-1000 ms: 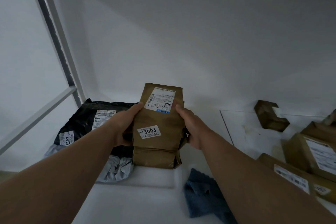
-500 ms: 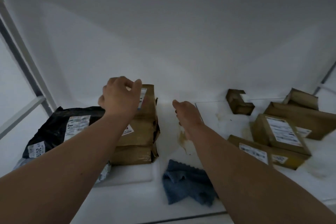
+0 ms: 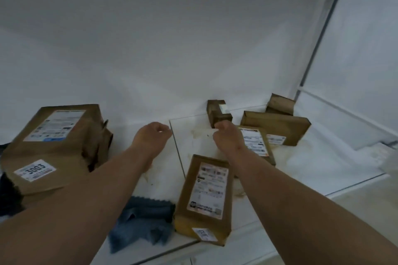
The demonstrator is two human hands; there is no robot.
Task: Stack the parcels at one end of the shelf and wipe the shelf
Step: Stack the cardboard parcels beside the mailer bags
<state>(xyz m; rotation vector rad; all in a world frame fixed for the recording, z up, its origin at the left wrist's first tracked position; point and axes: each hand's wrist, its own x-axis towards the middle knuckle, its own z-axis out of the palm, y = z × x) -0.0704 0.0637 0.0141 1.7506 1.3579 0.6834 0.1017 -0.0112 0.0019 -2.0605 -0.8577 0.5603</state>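
1. Since half a second ago my left hand (image 3: 150, 140) has let go of the parcel marked 3003 (image 3: 53, 148) and swung out to the middle of the shelf (image 3: 323, 170), and my right hand (image 3: 227, 137) has reached farther toward the parcels at the right.
2. Both hands hover above the shelf; each grip is loose, fingers lightly curled, holding nothing.
3. The parcel marked 3003 lies at the left end, on top of a black bag (image 3: 8, 196) of which only an edge shows.
4. A long brown parcel (image 3: 204, 198) lies at the front edge, under my right forearm, just beside a blue cloth (image 3: 142, 224).
5. Just beyond my right hand sit a labelled box (image 3: 256, 144), a flat brown parcel (image 3: 277, 127), a small carton (image 3: 280, 104) behind it and a small brown box (image 3: 217, 112) against the back wall.
6. All parcels are closed; I cannot tell their contents.
7. The shelf shows brownish stains (image 3: 202, 135) between my hands.
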